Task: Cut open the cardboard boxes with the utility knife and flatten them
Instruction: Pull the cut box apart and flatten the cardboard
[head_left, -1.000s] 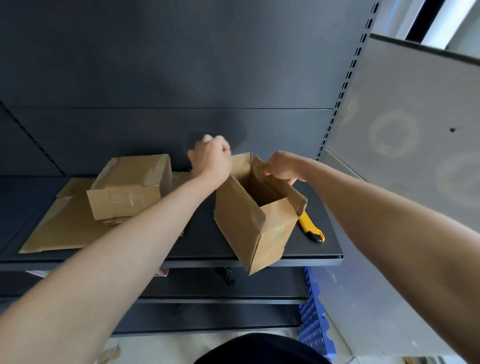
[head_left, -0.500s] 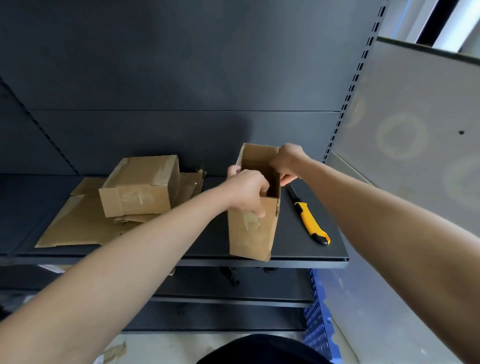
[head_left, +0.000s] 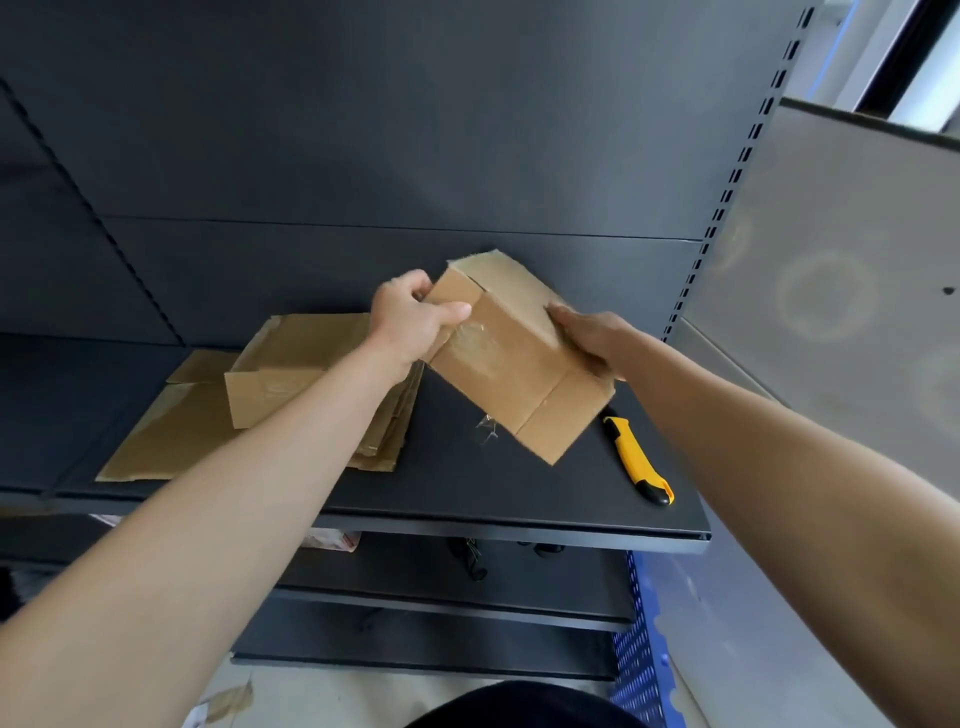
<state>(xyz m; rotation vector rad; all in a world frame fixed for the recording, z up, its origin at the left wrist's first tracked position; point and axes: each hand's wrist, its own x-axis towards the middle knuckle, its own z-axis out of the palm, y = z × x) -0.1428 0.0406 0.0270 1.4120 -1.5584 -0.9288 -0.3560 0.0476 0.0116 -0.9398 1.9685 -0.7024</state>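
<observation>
My left hand (head_left: 410, 322) grips one end of the box (head_left: 514, 374), tilted above the shelf (head_left: 467, 499). My right hand (head_left: 587, 338) presses its side with flat fingers. The knife (head_left: 636, 457) lies on the shelf.

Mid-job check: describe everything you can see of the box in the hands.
The held box is plain brown cardboard and looks nearly flat, with fold creases across its face and glossy clear tape remnants near its upper end. It tilts diagonally above the dark shelf. The left hand grips its upper-left end, thumb across the face; the right hand lies with straight fingers along its right edge. Whether its lower corner touches the shelf is unclear.
</observation>
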